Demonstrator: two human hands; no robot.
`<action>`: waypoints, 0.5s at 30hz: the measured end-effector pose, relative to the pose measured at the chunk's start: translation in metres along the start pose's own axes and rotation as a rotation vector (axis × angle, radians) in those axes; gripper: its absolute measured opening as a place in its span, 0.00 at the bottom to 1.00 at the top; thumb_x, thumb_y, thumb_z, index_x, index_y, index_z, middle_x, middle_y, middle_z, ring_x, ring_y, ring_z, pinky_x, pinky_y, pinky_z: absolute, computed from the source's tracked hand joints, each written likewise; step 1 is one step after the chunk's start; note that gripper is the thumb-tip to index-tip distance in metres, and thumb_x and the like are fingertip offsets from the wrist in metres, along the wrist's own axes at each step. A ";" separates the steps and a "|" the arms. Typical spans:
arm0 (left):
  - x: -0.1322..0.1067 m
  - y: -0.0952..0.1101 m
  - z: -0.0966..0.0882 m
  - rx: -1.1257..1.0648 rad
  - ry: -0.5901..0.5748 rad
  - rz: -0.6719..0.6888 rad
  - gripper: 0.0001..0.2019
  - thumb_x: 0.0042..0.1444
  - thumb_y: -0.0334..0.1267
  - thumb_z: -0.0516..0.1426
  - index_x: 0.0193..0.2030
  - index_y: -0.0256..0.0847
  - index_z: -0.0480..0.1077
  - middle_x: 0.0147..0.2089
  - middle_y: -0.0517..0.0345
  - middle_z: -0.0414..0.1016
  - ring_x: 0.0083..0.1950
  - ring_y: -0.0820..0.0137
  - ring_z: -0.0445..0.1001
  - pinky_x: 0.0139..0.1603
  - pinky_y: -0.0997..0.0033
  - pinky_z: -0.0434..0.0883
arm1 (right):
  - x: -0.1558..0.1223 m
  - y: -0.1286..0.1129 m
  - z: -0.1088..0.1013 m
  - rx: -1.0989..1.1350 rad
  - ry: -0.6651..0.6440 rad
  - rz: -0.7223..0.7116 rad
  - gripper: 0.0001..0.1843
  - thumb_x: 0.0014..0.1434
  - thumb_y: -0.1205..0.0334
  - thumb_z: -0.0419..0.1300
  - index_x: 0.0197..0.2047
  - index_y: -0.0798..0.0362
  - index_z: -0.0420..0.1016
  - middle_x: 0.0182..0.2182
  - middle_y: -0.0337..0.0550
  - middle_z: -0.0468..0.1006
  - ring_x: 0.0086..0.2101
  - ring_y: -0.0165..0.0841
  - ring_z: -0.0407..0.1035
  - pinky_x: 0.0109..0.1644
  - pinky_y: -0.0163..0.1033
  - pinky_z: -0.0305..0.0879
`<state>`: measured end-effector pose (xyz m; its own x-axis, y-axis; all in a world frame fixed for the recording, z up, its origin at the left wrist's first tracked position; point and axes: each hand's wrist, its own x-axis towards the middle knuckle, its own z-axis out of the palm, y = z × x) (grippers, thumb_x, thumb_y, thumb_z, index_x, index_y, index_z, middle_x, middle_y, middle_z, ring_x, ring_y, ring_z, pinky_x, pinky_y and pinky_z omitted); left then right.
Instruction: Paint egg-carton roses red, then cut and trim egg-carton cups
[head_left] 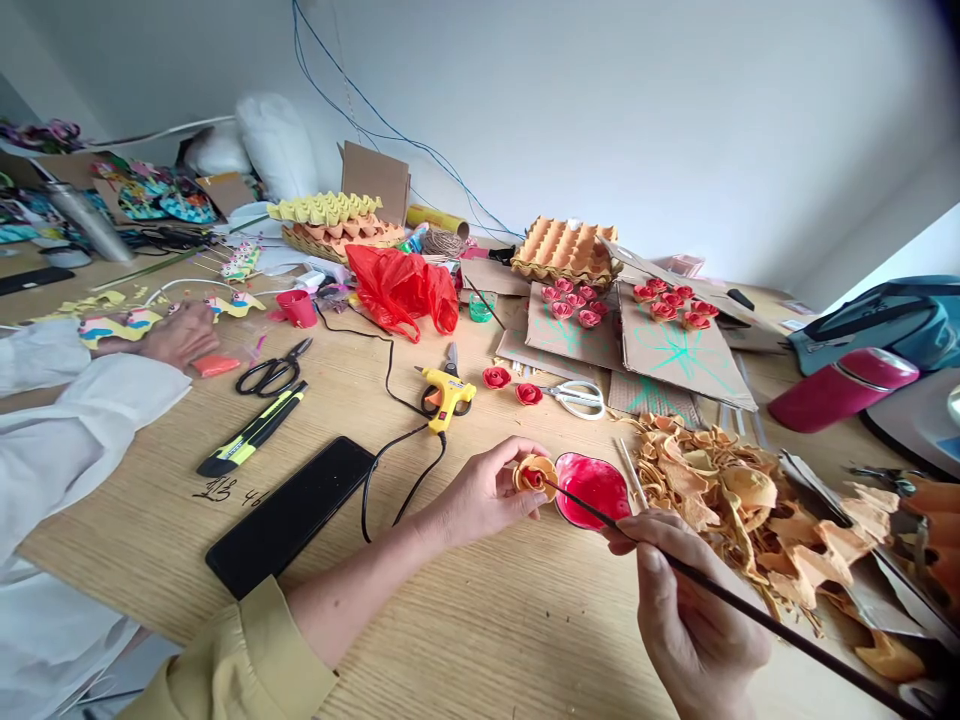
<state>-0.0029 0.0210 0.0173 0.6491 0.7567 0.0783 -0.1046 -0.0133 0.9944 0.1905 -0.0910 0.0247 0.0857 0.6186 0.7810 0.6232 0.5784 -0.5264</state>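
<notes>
Between the fingers of my left hand (487, 490) is a paper flower (535, 478), orange outside with red paint at its centre. My right hand (697, 600) grips a long dark paintbrush (720, 588), its tip touching the flower's middle. Just behind, a small dish of red paint (592, 488) sits on the table. Two finished-looking red flowers (496, 377) lie beyond it, near white-handled scissors (579, 398). A yellow glue gun (447, 398) rests farther left, its black cord curling toward my left forearm.
Torn orange egg-carton pieces (720, 490) heap at right, beside a red bottle (840, 390). Red flowers stand on cardboard sheets (686, 345) at the back. A black phone (292, 515), a utility knife (255, 430) and black scissors (274, 370) lie left, near a co-worker's hand (180, 335).
</notes>
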 end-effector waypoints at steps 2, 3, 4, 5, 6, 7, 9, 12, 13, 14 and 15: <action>0.000 -0.003 0.000 -0.063 -0.005 -0.001 0.22 0.57 0.44 0.67 0.52 0.39 0.66 0.45 0.55 0.73 0.38 0.72 0.74 0.40 0.70 0.77 | -0.001 0.000 0.001 0.006 0.006 -0.003 0.13 0.64 0.75 0.58 0.48 0.50 0.78 0.34 0.42 0.80 0.33 0.34 0.76 0.38 0.42 0.74; 0.000 -0.005 0.001 -0.093 -0.008 -0.002 0.23 0.56 0.44 0.68 0.52 0.39 0.66 0.46 0.55 0.72 0.39 0.72 0.74 0.41 0.70 0.77 | -0.002 0.001 0.001 0.010 0.008 -0.003 0.14 0.64 0.75 0.59 0.48 0.51 0.78 0.34 0.42 0.80 0.33 0.34 0.76 0.39 0.41 0.74; 0.000 -0.006 0.001 -0.119 -0.009 -0.002 0.24 0.55 0.44 0.69 0.52 0.40 0.65 0.46 0.55 0.72 0.40 0.72 0.74 0.42 0.69 0.77 | -0.003 0.001 0.001 0.014 0.009 -0.003 0.14 0.64 0.76 0.59 0.48 0.51 0.78 0.34 0.43 0.80 0.33 0.34 0.76 0.39 0.41 0.74; 0.000 -0.008 0.001 -0.136 -0.007 -0.001 0.25 0.54 0.44 0.70 0.52 0.40 0.65 0.47 0.56 0.72 0.41 0.72 0.74 0.42 0.70 0.77 | -0.003 0.001 0.001 0.016 0.009 -0.002 0.14 0.63 0.76 0.59 0.48 0.51 0.78 0.34 0.43 0.80 0.33 0.34 0.76 0.39 0.41 0.74; 0.000 -0.009 0.002 -0.141 -0.001 0.002 0.25 0.53 0.44 0.70 0.52 0.40 0.65 0.47 0.56 0.71 0.41 0.72 0.74 0.42 0.70 0.77 | -0.004 0.001 0.001 0.014 0.006 0.001 0.14 0.63 0.76 0.59 0.48 0.52 0.78 0.34 0.42 0.80 0.33 0.34 0.76 0.39 0.41 0.74; 0.000 -0.010 0.003 -0.137 0.011 0.008 0.25 0.53 0.44 0.70 0.51 0.40 0.65 0.47 0.56 0.71 0.41 0.72 0.74 0.42 0.71 0.76 | -0.004 0.000 0.001 0.009 -0.003 0.002 0.14 0.63 0.76 0.59 0.48 0.52 0.78 0.34 0.42 0.80 0.33 0.34 0.76 0.39 0.41 0.73; 0.000 -0.010 0.004 -0.108 0.038 0.028 0.24 0.52 0.43 0.71 0.51 0.40 0.66 0.46 0.56 0.71 0.41 0.72 0.74 0.41 0.72 0.75 | -0.003 -0.001 0.002 -0.003 -0.027 -0.008 0.14 0.63 0.76 0.60 0.49 0.52 0.78 0.33 0.42 0.80 0.34 0.34 0.76 0.40 0.41 0.73; 0.000 -0.009 0.005 -0.034 0.061 0.073 0.25 0.53 0.41 0.70 0.54 0.39 0.68 0.46 0.54 0.73 0.43 0.69 0.74 0.43 0.71 0.75 | -0.001 -0.003 0.004 -0.027 -0.065 -0.051 0.15 0.63 0.77 0.59 0.49 0.52 0.77 0.33 0.41 0.80 0.35 0.33 0.76 0.42 0.40 0.73; 0.001 -0.009 0.005 -0.006 0.066 0.089 0.25 0.53 0.41 0.70 0.55 0.38 0.69 0.47 0.53 0.74 0.45 0.68 0.74 0.44 0.70 0.75 | -0.001 -0.004 0.005 -0.031 -0.074 -0.068 0.15 0.63 0.77 0.59 0.50 0.52 0.77 0.33 0.41 0.80 0.35 0.32 0.76 0.42 0.40 0.73; 0.001 -0.009 0.005 0.023 0.070 0.105 0.25 0.54 0.40 0.69 0.56 0.38 0.70 0.48 0.51 0.75 0.46 0.67 0.75 0.46 0.70 0.75 | 0.000 -0.005 0.005 -0.036 -0.085 -0.081 0.16 0.63 0.77 0.59 0.50 0.52 0.77 0.34 0.42 0.80 0.35 0.32 0.76 0.43 0.40 0.73; 0.001 -0.010 0.005 0.048 0.074 0.120 0.25 0.54 0.40 0.69 0.57 0.38 0.71 0.49 0.50 0.75 0.47 0.65 0.75 0.47 0.69 0.75 | 0.001 -0.006 0.005 -0.039 -0.098 -0.093 0.16 0.63 0.77 0.59 0.51 0.52 0.77 0.34 0.42 0.80 0.35 0.32 0.76 0.43 0.40 0.73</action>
<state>0.0026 0.0186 0.0082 0.5767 0.7939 0.1929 -0.1404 -0.1363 0.9807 0.1827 -0.0915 0.0267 -0.0491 0.6131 0.7885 0.6548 0.6159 -0.4381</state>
